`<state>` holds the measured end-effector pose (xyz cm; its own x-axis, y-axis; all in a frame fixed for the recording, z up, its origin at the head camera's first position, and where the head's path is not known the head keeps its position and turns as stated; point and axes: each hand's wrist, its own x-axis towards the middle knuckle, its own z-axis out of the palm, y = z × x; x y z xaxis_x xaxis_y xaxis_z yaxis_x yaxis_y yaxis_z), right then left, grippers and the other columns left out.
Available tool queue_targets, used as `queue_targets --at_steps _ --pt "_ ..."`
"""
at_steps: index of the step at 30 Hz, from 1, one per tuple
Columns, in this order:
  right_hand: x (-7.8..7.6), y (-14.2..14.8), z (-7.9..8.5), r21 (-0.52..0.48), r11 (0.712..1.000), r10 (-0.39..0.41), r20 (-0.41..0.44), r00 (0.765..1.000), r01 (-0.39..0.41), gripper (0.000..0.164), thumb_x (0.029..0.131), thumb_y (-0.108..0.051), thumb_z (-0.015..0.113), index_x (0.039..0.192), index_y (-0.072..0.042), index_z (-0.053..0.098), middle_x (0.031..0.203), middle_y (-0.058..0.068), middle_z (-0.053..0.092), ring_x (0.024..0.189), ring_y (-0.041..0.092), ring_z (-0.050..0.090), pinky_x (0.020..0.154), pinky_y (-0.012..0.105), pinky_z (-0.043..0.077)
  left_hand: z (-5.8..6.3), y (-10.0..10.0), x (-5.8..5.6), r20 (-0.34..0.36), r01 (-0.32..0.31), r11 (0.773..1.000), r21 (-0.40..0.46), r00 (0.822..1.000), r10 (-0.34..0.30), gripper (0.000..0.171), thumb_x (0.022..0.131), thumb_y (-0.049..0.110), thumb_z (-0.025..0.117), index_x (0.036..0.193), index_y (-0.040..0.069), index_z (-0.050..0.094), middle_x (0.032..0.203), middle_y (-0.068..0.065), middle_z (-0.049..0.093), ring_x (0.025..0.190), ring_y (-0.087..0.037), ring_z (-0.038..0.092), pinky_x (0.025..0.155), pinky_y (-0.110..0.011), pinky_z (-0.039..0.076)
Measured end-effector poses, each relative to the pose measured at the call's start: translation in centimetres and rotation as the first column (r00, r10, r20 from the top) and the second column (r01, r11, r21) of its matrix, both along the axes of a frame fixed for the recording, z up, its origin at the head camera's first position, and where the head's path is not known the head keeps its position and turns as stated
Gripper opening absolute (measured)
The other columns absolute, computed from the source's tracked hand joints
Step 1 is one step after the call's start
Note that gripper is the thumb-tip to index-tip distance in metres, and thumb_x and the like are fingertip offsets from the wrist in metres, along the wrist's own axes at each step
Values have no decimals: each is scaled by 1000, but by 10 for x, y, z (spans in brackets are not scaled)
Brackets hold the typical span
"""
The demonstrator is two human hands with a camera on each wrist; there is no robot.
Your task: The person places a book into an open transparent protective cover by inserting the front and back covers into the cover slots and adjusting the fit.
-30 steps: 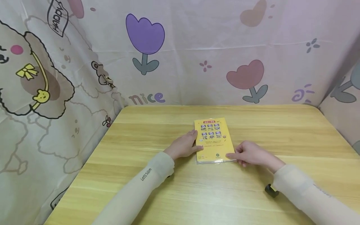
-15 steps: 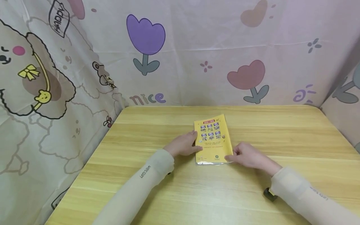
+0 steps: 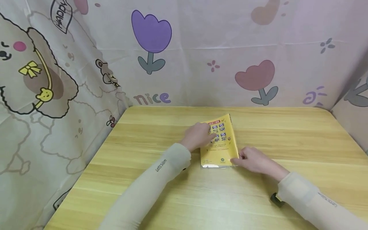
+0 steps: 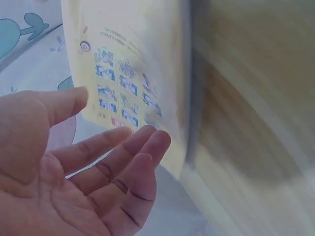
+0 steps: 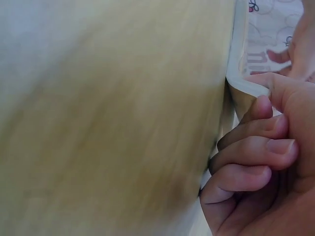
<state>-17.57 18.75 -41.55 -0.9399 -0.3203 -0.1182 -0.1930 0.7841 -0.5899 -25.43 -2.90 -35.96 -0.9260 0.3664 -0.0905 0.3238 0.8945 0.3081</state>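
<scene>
A yellow book (image 3: 217,153) lies on the wooden table, its printed cover facing up with rows of small pictures and a red title strip. Clear plastic shows along its near edge. My right hand (image 3: 253,158) pinches the lower right corner between thumb and fingers. In the right wrist view, the book's page edge (image 5: 238,44) bends up at that grip. My left hand (image 3: 197,135) is over the upper left part of the book and hides some of the pictures. Its fingers are spread and loosely bent in the left wrist view, holding nothing.
The wooden table (image 3: 138,137) stretches out around the book on all sides. Behind it hangs a printed cloth (image 3: 189,76) with flowers and the word "nice". Another cloth side (image 3: 92,83) runs along the left.
My left hand has left the book's left edge and moved up and right over the cover. My right hand has lifted the right side of the book slightly, keeping its pinch.
</scene>
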Motion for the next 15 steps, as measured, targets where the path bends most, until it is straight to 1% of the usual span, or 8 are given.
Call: queue_targets --at_steps 2,4,6,8,11,15 --pt "0 0 1 10 1000 5 13 1000 -5 31 89 -37 65 67 -16 63 50 -7 41 44 6 33 40 18 23 0 8 -3 -8 10 1000 6 1000 -10 31 92 47 60 93 16 63 73 4 60 56 -10 55 48 -22 45" --pt "0 -1 4 33 999 11 24 1000 -11 29 90 -38 63 72 -16 65 52 -6 42 45 6 33 40 19 24 1 15 -6 -6 6 1000 11 1000 -6 33 92 49 58 90 17 62 72 4 60 54 -9 55 46 -22 46" --pt "0 -4 8 62 998 14 30 999 -16 29 90 -39 63 73 -15 64 53 -5 43 45 7 33 41 20 26 3 22 -10 1 -6 1000 7 1000 6 36 93 52 56 84 17 61 68 4 58 49 -8 51 41 -21 43" --pt "0 -6 12 99 995 21 25 999 -23 30 90 -38 62 72 -14 61 53 -5 43 45 7 33 42 21 27 7 27 -12 10 -24 1000 5 1000 24 41 93 55 53 77 17 58 62 4 53 45 -7 48 39 -21 40" --pt "1 -11 17 145 989 24 10 1000 -26 33 90 -37 62 68 -14 55 54 -4 43 45 8 34 42 22 28 13 33 -16 10 -33 999 -3 999 33 47 93 57 51 69 16 53 54 4 44 42 -7 41 38 -21 35" --pt "4 -15 20 193 981 14 -3 1000 -13 33 90 -36 62 68 -14 54 54 -4 43 45 8 35 43 22 29 17 40 -19 -2 -36 999 10 999 36 50 92 58 51 66 16 50 53 4 38 45 -8 41 40 -22 33"
